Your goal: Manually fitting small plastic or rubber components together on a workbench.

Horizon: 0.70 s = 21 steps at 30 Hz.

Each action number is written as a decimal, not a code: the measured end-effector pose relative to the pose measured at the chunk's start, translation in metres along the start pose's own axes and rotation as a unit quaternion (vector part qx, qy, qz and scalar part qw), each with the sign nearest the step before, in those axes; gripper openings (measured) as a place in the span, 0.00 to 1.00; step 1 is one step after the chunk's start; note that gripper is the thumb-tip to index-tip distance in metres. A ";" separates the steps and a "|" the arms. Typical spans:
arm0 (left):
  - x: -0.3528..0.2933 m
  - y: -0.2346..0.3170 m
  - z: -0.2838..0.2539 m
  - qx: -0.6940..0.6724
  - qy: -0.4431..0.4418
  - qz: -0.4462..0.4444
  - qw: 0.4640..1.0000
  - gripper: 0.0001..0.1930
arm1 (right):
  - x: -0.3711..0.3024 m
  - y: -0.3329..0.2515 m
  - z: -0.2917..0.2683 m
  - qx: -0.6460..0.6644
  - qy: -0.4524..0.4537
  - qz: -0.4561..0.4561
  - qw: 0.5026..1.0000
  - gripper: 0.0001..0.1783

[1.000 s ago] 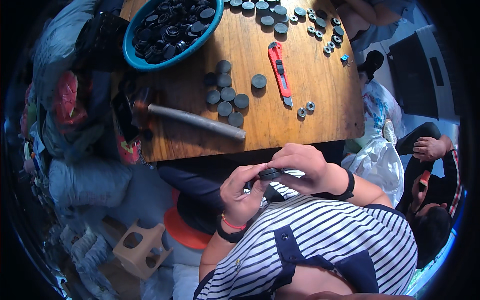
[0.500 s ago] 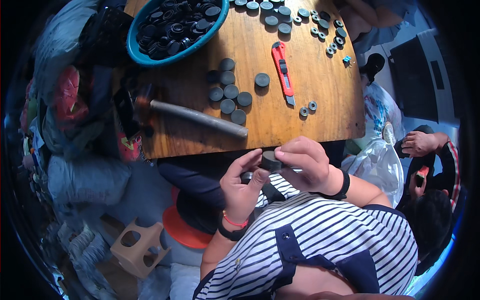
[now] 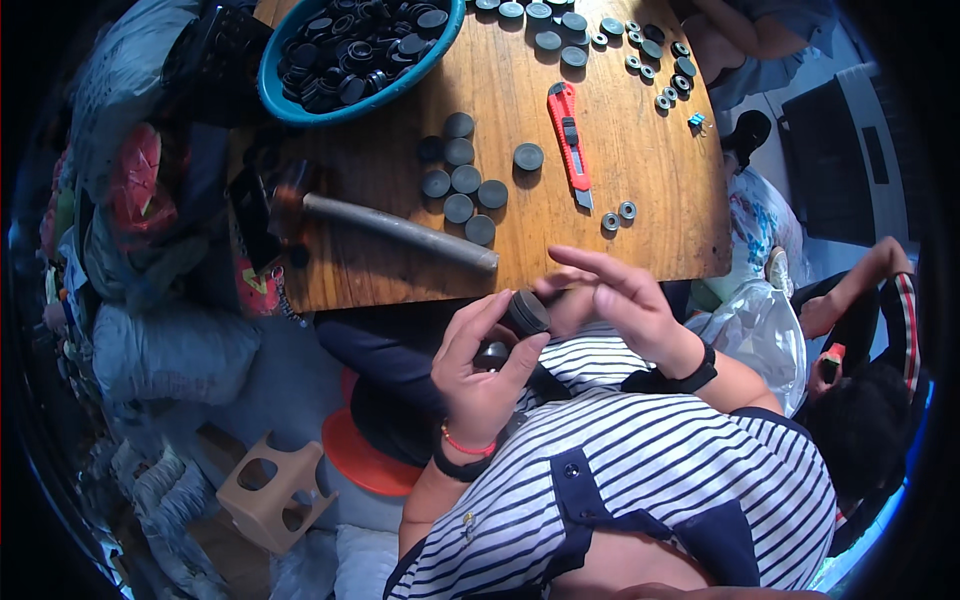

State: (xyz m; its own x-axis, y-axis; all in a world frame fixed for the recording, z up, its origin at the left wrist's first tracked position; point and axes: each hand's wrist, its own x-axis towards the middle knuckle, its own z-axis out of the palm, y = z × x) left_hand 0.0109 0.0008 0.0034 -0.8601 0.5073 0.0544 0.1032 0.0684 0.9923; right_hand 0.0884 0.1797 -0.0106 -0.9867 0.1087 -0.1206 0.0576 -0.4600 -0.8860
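My left hand [image 3: 475,365] grips a round black rubber cap [image 3: 527,314] between thumb and fingertips, tilted on its side just past the table's near edge. Deeper in that same hand sits a small dark ring-like piece [image 3: 491,354], partly covered by the fingers. My right hand [image 3: 625,310] is beside the cap with its fingers stretched apart, partly blurred, and holds nothing I can see. Several similar black caps [image 3: 465,179] lie in a cluster on the wooden table [image 3: 370,285]. A hammer [image 3: 400,232] with a grey handle rests nearer to me.
A teal basin [image 3: 330,115] full of black parts stands at the far left. A red utility knife [image 3: 570,145], blade out, lies near two small rings [image 3: 611,221]. More caps [image 3: 573,57] are at the back. Another person [image 3: 870,430] sits at right; a tan stool [image 3: 275,490] is lower left.
My right hand has let go of the cap and spread its fingers, moving slightly right. In my left hand the cap has tipped onto its side. The seated person's arm at right has shifted.
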 end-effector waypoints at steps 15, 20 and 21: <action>-0.009 -0.004 -0.009 -0.232 -0.120 -0.109 0.959 0.21 | 0.017 -0.010 0.008 -0.274 -0.060 -0.190 0.941 0.18; -0.012 -0.002 -0.006 -0.162 -0.092 -0.101 0.977 0.16 | 0.014 -0.010 0.016 -0.353 -0.028 -0.281 0.892 0.17; -0.010 -0.002 -0.003 -0.162 -0.092 -0.101 0.977 0.16 | 0.013 -0.009 0.017 -0.339 0.000 -0.272 0.901 0.17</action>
State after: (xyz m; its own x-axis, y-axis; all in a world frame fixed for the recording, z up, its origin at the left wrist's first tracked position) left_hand 0.0180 -0.0067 0.0010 -0.7396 0.6589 -0.1374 -0.2489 -0.0780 0.9654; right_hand 0.0722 0.1701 0.0037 -0.8971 0.1550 0.4136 -0.3550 0.3042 -0.8840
